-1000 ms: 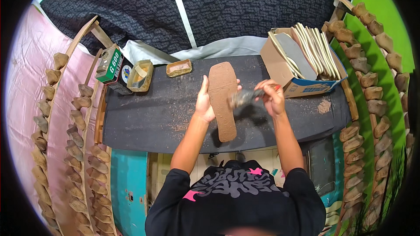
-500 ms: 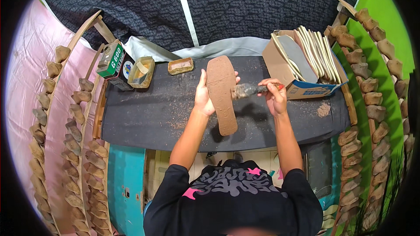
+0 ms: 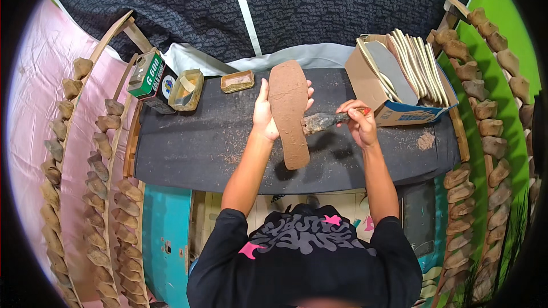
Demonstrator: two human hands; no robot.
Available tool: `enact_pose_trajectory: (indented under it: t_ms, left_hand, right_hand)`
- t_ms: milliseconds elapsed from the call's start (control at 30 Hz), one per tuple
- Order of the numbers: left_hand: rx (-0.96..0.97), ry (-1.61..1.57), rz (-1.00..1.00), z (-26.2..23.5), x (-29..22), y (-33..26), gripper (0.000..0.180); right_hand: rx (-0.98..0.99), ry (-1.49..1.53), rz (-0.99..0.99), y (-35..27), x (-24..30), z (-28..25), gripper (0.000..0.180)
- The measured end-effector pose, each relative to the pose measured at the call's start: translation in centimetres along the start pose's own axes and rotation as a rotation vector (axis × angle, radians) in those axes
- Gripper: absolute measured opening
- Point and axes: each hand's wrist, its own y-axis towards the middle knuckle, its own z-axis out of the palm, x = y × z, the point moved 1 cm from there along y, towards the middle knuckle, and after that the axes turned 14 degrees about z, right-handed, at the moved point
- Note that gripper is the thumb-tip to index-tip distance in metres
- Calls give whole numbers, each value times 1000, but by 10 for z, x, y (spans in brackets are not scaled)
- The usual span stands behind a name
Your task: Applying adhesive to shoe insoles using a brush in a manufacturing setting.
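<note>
Over the middle of the table my left hand (image 3: pixel 265 115) holds up a brown shoe sole (image 3: pixel 289 111), its fingers wrapping behind and showing past the far edge. The sole stands lengthwise, its wider end pointing away from me. My right hand (image 3: pixel 362 126) pinches the reddish handle end of a brush (image 3: pixel 326 120) whose long dark part is crusted. The crusted tip meets the sole's right edge, just below its middle. Whether it is on the face or only the edge I cannot tell.
Left on the black-covered table (image 3: pixel 188 148) stand a green can (image 3: pixel 142 80), a yellowish tub (image 3: pixel 197 96) and a small shallow tray (image 3: pixel 237 82). A cardboard box (image 3: pixel 365 77) of pale sole-shaped pieces stands right. Brown shavings (image 3: pixel 425 140) lie about. Racks of shoe lasts (image 3: pixel 491 127) flank both sides.
The sole has shifted a little away from me. The brush tip has slid lower along the sole's right edge, toward the near end. Both hands keep their holds.
</note>
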Motion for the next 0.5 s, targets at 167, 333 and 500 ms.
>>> enact_pose_trajectory:
  t_ms: [167, 333, 500]
  left_hand:
    - [-12, 27, -3, 1, 3, -2, 75]
    - [-22, 102, -11, 4, 11, 1, 75]
    - [-8, 195, -28, 11, 22, 3, 75]
  right_hand:
    - [26, -101, 50, -15, -1, -13, 10]
    - [-56, 80, -99, -8, 10, -4, 12]
    - [107, -155, 86, -9, -3, 7, 10]
